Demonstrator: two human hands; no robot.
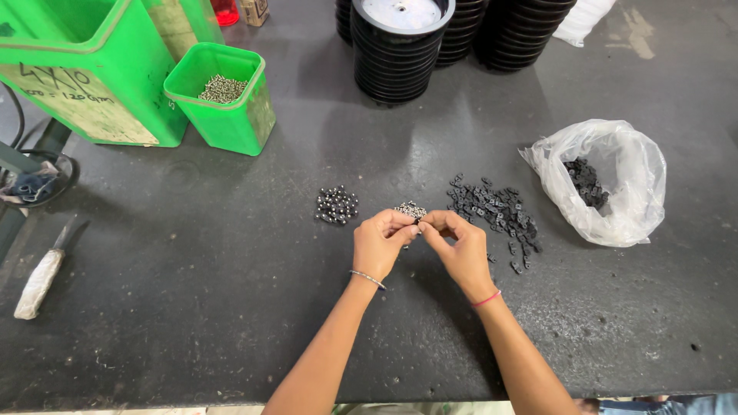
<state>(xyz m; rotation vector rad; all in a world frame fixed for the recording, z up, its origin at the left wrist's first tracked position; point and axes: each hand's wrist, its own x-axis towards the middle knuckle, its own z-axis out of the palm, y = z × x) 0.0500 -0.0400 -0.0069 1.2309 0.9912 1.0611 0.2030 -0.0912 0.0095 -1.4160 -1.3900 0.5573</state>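
My left hand [379, 242] and my right hand [461, 250] meet fingertip to fingertip over the dark table [192, 307]. Together they pinch a tiny dark part [417, 223], mostly hidden by the fingers. Just beyond the fingertips lies a small pile of silver screws [411, 208]. A heap of shiny steel balls [336, 205] sits to the left of it. Spread to the right is a heap of small black plastic pieces [496, 211].
A clear plastic bag [615, 184] with more black pieces lies at the right. Stacks of black round discs [400, 46] stand at the back. A small green bin [223, 96] of screws leans by a large green bin [84, 69]. A cloth-wrapped knife [42, 277] lies left.
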